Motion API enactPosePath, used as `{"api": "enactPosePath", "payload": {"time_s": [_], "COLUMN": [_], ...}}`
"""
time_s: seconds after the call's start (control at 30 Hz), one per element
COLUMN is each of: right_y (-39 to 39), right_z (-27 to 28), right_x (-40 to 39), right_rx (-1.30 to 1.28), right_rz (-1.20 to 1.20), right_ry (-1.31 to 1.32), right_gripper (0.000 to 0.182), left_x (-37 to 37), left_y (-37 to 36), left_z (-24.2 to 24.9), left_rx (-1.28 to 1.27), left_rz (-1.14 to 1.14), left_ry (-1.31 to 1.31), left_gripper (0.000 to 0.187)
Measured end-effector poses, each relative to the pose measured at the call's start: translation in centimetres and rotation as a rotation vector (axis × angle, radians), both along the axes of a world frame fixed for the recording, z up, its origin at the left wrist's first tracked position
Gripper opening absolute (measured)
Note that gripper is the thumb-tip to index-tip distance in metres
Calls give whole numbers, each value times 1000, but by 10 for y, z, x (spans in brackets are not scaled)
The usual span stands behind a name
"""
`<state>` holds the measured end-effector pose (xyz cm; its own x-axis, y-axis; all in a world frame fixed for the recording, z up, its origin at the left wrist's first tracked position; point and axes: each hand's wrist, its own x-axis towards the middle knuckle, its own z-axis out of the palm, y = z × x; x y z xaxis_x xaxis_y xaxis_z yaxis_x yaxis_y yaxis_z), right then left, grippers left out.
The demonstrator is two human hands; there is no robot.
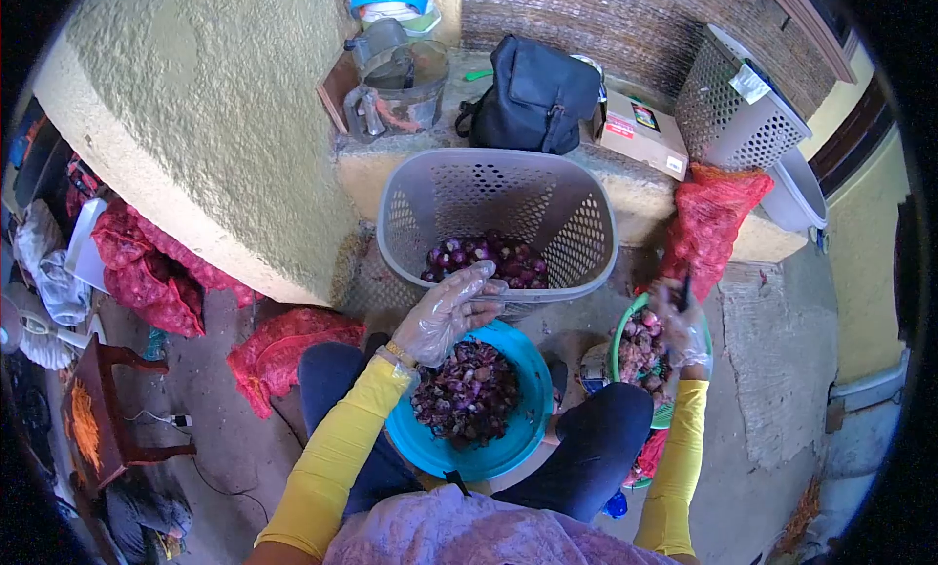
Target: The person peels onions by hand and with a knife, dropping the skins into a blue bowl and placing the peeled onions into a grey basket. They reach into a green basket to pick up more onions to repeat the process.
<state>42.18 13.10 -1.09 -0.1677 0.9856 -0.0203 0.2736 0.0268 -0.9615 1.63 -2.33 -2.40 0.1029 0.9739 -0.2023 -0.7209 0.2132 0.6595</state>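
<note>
My left hand [442, 321], in a clear plastic glove, is at the near rim of a tall grey perforated basket [391, 242]. Its fingers are apart and nothing shows in them. Peeled purple onions [489, 255] lie at the bottom of that basket. My right hand [684, 332], gloved too and slightly blurred, is over a green basket [616, 355] of unpeeled onions [640, 348]. A dark, narrow knife [687, 287] sticks up from its fingers. Between my legs stands a blue basin [532, 369] with onion skins and trimmings [467, 394].
A full red mesh sack [703, 218] leans against the ledge at right; more red sacks [293, 350] lie at left. On the ledge are a black backpack [542, 91], a cardboard box [640, 135] and a clear bucket [405, 86]. A small wooden table [112, 409] stands at far left.
</note>
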Motion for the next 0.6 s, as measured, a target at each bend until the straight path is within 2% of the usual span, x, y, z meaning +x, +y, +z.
{"api": "enactPosePath", "payload": {"time_s": [0.07, 0.13, 0.2, 0.27, 0.33, 0.47, 0.53, 0.6], "right_y": [-32, -55, -74, -87, -93, -103, -102, -100], "right_z": [41, 53, 66, 63, 41, 46, 39, 25], "right_x": [-66, -116, -152, -181, -198, -212, -210, -211], "right_rx": [60, -23, 105, 70, 112, 188, 176, 112], "right_rz": [101, 222, 358, 387, 379, 342, 350, 352], "right_ry": [-83, 83, -135, -79, -38, 39, -5, 123], "right_gripper": [31, 31, 33, 38, 41, 49, 50, 51], "left_x": [0, 4, 8, 15, 17, 20, 20, 19], "left_y": [0, 0, -2, -3, -4, -5, -4, -2], "left_z": [1, 5, 15, 24, 20, 22, 19, 15], "left_rx": [40, 50, 62, 101, 96, 81, 95, 105], "left_rz": [-30, -66, -97, -179, -158, -86, -106, -128], "left_ry": [8, 15, 26, -85, -43, -2, -43, -81], "left_gripper": [47, 48, 49, 50, 52, 56, 57, 58]}}
